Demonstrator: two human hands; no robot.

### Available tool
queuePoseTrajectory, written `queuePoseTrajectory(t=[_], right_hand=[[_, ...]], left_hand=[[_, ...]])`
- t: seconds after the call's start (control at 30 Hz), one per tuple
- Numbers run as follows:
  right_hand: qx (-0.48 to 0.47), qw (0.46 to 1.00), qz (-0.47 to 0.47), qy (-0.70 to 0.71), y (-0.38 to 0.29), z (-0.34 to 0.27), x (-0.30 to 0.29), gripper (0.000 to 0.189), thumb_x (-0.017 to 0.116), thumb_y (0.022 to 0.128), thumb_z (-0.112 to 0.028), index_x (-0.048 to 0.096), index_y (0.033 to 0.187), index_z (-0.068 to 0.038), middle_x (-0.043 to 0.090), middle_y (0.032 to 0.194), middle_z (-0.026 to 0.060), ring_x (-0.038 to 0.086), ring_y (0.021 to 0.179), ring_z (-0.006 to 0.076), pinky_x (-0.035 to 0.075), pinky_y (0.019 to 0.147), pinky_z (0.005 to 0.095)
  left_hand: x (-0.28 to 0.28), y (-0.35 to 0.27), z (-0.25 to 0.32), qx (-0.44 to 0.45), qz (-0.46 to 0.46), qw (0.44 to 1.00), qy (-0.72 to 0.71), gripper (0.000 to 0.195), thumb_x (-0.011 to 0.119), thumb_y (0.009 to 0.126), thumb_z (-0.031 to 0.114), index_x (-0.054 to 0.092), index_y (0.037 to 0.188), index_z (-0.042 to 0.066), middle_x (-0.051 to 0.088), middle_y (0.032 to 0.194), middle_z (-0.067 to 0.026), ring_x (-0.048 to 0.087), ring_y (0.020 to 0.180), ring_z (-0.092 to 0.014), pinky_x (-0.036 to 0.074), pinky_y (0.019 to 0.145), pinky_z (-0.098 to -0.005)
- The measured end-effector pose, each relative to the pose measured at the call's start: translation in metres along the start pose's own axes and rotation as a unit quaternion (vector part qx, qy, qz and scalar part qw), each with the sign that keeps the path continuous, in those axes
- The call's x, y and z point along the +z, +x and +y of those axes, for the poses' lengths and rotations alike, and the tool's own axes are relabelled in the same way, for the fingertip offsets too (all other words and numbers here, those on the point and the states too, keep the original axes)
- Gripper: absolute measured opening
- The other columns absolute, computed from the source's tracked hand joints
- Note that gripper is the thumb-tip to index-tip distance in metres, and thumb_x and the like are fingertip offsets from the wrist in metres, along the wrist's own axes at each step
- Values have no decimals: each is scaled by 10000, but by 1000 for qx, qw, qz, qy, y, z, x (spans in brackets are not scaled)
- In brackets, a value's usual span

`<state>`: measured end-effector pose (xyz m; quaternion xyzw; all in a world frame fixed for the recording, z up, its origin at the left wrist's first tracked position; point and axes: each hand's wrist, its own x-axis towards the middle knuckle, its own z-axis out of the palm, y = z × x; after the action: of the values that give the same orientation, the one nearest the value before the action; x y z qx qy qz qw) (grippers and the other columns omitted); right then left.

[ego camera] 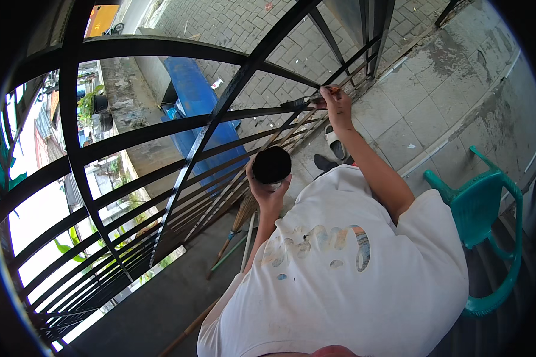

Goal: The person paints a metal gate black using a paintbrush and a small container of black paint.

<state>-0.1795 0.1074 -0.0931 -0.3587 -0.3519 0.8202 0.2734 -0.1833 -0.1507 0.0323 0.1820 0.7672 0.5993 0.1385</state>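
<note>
My left hand (268, 196) is wrapped around a cup-like container (272, 166) whose inside looks black. It holds the container upright in front of my chest, close to the metal bars. In my right hand (338, 110) is a paintbrush (301, 102) with dark bristles and some orange near the handle end. The bristles lie at a bar of the black metal grille (254, 115) and seem to touch it. Dark smudges mark the right hand and wrist. Glossy black covers several of the grille's bars.
Brooms (244, 213) and poles lean low against the grille at my left. Behind me to the right stands a green plastic chair (480, 214). A sandal (335, 143) is on the tiled floor (413, 111). Beyond the bars are a large blue container (196, 89) and paving (205, 22).
</note>
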Motion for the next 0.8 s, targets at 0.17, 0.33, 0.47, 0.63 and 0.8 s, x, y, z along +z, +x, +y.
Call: queuePoseTrajectory(t=[0.17,0.33,0.47,0.63,0.8], right_hand=[[16,996,-2,88,-8,-10,6,247,688,973,-235,624,1057,-11,649,924,61,702,803,167,620,699,322],[-16,1000,-13,16,2,9,-1,236,683,976,-221,615,1044,-6,652,926,68,712,783,174,620,715,324],[-12,997,5,81,0,-1,-2,252,684,979,-229,624,1033,9,643,932,59,682,754,127,610,677,283],[-43,996,-23,74,-2,11,0,247,679,981,-228,633,1031,10,651,888,56,695,743,145,600,683,281],[-55,997,-7,50,-4,-2,2,249,677,987,-230,634,1048,7,654,896,55,690,744,146,609,686,303]], left_hand=[[-7,-3,4,-27,16,999,8,936,884,658,-17,385,1447,44,497,1373,-132,545,1275,-244,477,1093,-388],[-9,0,8,-8,-3,1000,-5,949,873,672,-37,359,1466,39,497,1387,-136,548,1277,-247,495,1076,-389],[-12,7,10,-9,-10,1000,0,958,869,674,-47,347,1474,37,497,1388,-136,547,1280,-253,510,1065,-397],[-15,6,11,-6,-3,1000,-2,982,875,667,-46,337,1484,42,479,1403,-133,540,1295,-262,519,1063,-407],[-17,8,10,-3,-10,1000,-4,987,871,671,-52,330,1491,43,471,1409,-131,538,1297,-260,519,1064,-408]])
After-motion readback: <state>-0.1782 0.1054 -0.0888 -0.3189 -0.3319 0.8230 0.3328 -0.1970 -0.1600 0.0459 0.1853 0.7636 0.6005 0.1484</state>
